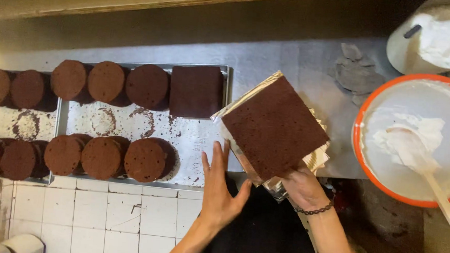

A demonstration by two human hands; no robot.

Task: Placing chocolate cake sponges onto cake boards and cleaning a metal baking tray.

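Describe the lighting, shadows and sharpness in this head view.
Head view: dim, warm light; the square cake and the tray are fairly sharp; the white cream in the bowl is overexposed, nearly detail-free; the space under the counter below the right hand sinks into deep shadow; the left hand shows little blur; the wall at the top is soft and murky.

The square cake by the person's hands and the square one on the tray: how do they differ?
The near square cake sits turned at an angle on a shiny board gripped by the right hand; the tray's square cake lies straight in the metal tray beside round cakes, untouched. The near one looks larger and lighter brown. Both are dark, square chocolate layers. The left hand is open beside the board.
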